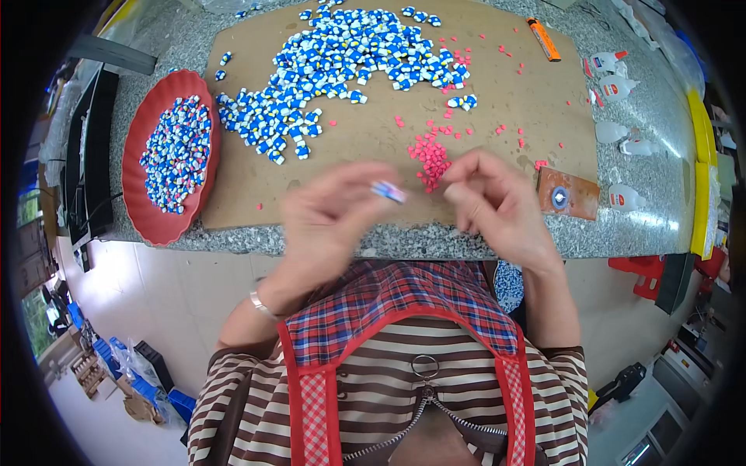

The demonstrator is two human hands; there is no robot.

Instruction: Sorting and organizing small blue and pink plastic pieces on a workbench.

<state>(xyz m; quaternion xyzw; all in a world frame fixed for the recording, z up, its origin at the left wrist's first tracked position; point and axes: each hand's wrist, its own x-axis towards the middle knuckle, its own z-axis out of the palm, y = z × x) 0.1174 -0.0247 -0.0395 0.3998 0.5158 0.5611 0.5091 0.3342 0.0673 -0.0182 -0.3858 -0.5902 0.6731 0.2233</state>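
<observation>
Between the thumb and fingers of my left hand [332,209] is a small blue-and-white piece [387,191] with pink on it, blurred by motion. My right hand [501,204] hovers at the right of a small heap of pink pieces [430,154], thumb and forefinger bent close together. Blur hides whether anything is pinched there. Both hands are over the near edge of a brown board [373,134]. Farther back on it spreads a large pile of blue-and-white pieces [349,58] with yellow spots. A scalloped red dish [135,140] at the left holds many similar pieces, some showing pink.
Beside my right hand lies a brown slab [577,198] with a small round blue-rimmed dish [560,198] holding something white. Several glue bottles [618,87] lie along the right of the granite counter [670,180]. An orange utility knife [543,39] rests at the board's far right.
</observation>
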